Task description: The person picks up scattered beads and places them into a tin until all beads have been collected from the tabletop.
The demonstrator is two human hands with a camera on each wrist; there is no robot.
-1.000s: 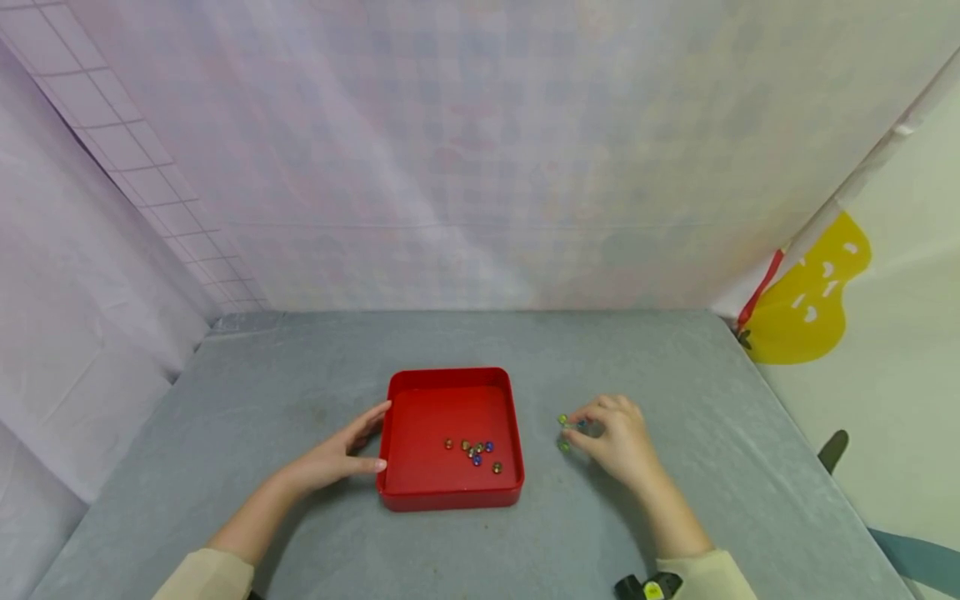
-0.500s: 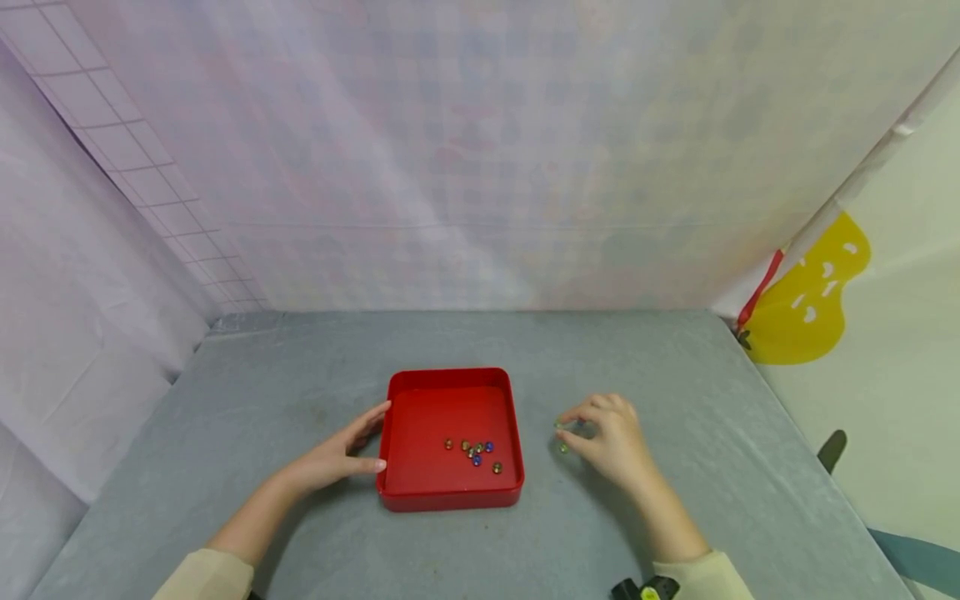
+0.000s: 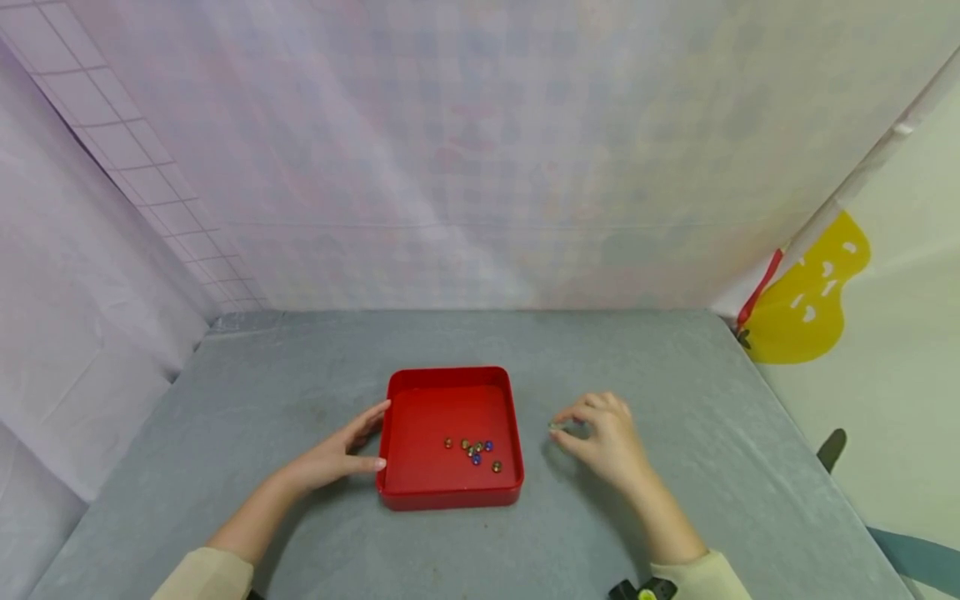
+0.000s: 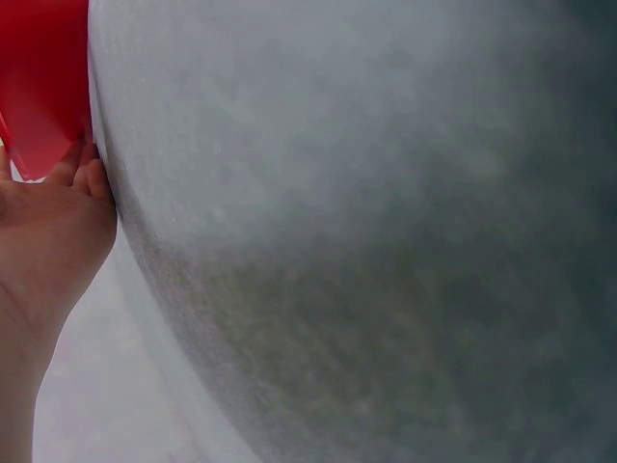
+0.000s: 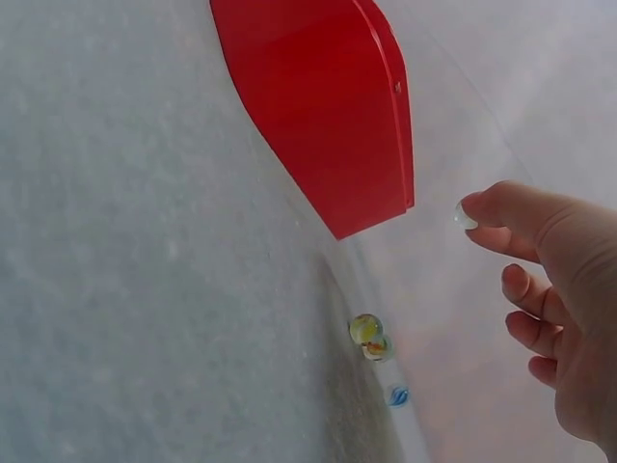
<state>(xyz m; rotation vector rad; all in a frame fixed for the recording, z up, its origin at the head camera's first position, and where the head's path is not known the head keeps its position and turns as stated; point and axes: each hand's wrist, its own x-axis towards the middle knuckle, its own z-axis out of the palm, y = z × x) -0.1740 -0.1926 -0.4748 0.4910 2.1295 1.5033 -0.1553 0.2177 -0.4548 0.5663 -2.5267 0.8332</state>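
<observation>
Pale, faintly checked cloth (image 3: pixel 480 150) hangs behind a surface covered in grey fabric (image 3: pixel 315 358), and right at the middle of it sits one square, shallow red tray (image 3: pixel 450 500). Two hands are in play! On one side the left hand (image 3: pixel 333 458) lays its spread fingers and thumb against the tray's left wall, a steadying touch by the look of it, the grip not closed around anything. Across on the other side, the right hand (image 3: pixel 607 437) has its grip pinched, thumb and forefinger, on a single clear glass marble (image 5: pixel 465 215), up off the surface and apart from the tray's right wall. Now the score: inside the tray I count seven small round glass marbles (image 3: pixel 479 447), two of them blue, the rest gold-brown to greenish, clustered toward the near right, so the gathering looks well past halfway. Outside, the right wrist view gives three more loose on the surface: one yellow-green marble (image 5: pixel 364 328), one orange-streaked marble (image 5: pixel 377 351) overlapping it in view, touching or not I can't tell, and one blue-swirled marble (image 5: pixel 398 395) near them. That leaves, I judge, four to go, the pinched one included.
</observation>
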